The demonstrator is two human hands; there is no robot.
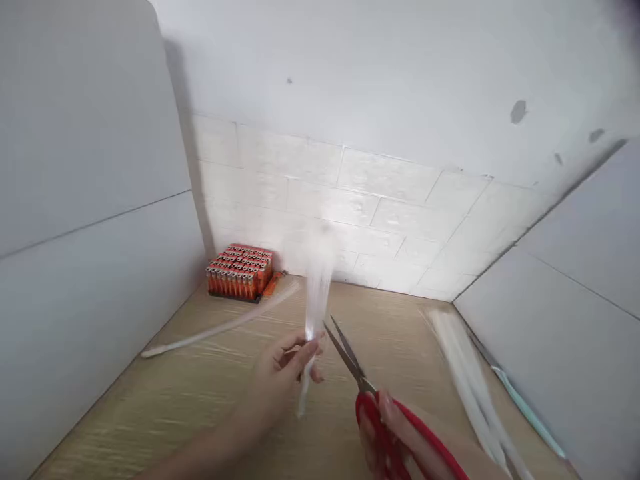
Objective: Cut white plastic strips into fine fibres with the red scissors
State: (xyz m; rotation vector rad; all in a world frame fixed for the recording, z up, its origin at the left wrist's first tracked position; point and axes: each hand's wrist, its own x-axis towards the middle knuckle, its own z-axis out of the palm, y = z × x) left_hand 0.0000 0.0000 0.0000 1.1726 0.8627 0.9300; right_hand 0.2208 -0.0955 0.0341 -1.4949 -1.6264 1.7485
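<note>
My left hand [295,360] pinches a bundle of thin, translucent white strands [318,287] between thumb and fingers. The bundle stands upright, its top spread and blurred, and a narrow tail hangs below my grip. In my right hand [395,433] are scissors [357,373] with red handles. Their blades are slightly apart, with the tips just right of the strands near my left fingertips. A similar thin white bundle [220,328] lies on the table to the left, fanned out at its far end.
Orange batteries [239,270] stand in a block at the back left of the wrapped brown table [190,393]. Long white strands [467,380] lie at the right, beside a teal-handled tool [530,407]. Pale panels [95,320] and a brick-patterned wall enclose the table.
</note>
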